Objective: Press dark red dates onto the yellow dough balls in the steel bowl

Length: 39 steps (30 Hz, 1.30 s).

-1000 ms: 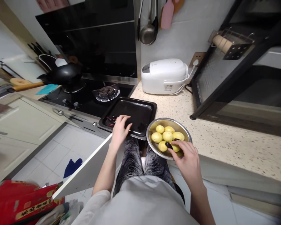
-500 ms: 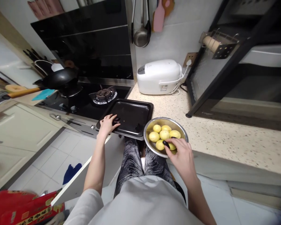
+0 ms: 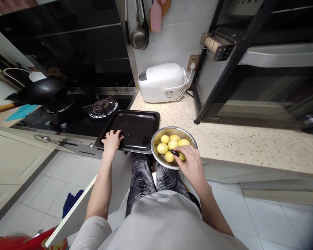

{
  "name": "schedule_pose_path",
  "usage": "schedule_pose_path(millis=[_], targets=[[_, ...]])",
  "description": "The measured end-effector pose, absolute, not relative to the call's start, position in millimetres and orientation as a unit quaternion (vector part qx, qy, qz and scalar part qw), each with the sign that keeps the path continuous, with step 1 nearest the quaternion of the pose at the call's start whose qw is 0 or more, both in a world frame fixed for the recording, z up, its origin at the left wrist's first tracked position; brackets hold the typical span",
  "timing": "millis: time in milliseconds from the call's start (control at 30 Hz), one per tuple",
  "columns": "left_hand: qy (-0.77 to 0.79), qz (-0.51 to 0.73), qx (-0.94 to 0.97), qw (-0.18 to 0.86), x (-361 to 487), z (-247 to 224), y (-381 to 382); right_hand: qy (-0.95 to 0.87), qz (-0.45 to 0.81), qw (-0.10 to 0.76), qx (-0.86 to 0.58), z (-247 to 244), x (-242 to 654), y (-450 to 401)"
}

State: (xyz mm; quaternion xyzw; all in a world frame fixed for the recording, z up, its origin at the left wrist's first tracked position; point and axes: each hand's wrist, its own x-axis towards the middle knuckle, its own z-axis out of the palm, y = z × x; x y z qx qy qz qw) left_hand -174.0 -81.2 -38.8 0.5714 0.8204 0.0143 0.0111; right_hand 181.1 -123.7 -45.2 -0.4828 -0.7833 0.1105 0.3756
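Observation:
My left hand (image 3: 113, 140) rests on the near left part of a black baking tray (image 3: 135, 128), its fingers spread. The tray straddles the stove edge and the counter. My right hand (image 3: 189, 158) is over the near right side of a steel bowl (image 3: 156, 156). Its thumb and fingers pinch a small black object (image 3: 175, 152), too small to identify. Several yellow, lemon-like fruits (image 3: 162, 148) lie in the bowl, some partly hidden under my right hand. The bowl stands just right of the tray, at the counter's front edge.
A white appliance (image 3: 161, 83) stands against the wall behind the tray. On the stove to the left are a bare burner (image 3: 101, 106) and a black wok (image 3: 43, 88). A large black-framed oven (image 3: 263, 86) occupies the back right. Below hangs an open cabinet door (image 3: 73, 211).
The camera view has shifted, moving the scene leftward. My right hand stays over the bowl, and the black object at its fingertips shows more fully. My left hand remains at the tray.

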Motion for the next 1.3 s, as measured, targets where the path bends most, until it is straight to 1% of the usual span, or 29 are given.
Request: schedule_pose_path(millis=[267,433,600,733,867,1000,1167,1300], targets=[[0.818,0.050,0.572,0.024,-173,-38,-78,-0.783,0.110,0.383,-0.478,-50,185,-124],[0.806,0.084,0.586,0.017,-180,-47,-76,-0.780,0.092,0.405,-0.468,-49,187,-123],[0.760,0.207,0.616,0.002,-187,-58,-74,-0.776,0.076,0.418,-0.466,-50,190,-122],[0.706,0.338,0.623,0.025,-190,-61,-70,-0.778,0.075,0.420,-0.462,-53,191,-122],[0.637,0.486,0.593,0.079,-186,-58,-65,-0.761,0.070,0.433,-0.479,-53,195,-122],[0.586,0.590,0.528,0.174,-162,-54,-67,-0.731,0.063,0.434,-0.523,-50,205,-120],[0.495,0.666,0.452,0.328,-107,-46,-84,-0.726,0.069,0.417,-0.543,-52,212,-120],[0.443,0.678,0.410,0.420,-69,-41,-101,-0.728,0.075,0.405,-0.548,-54,209,-119]])
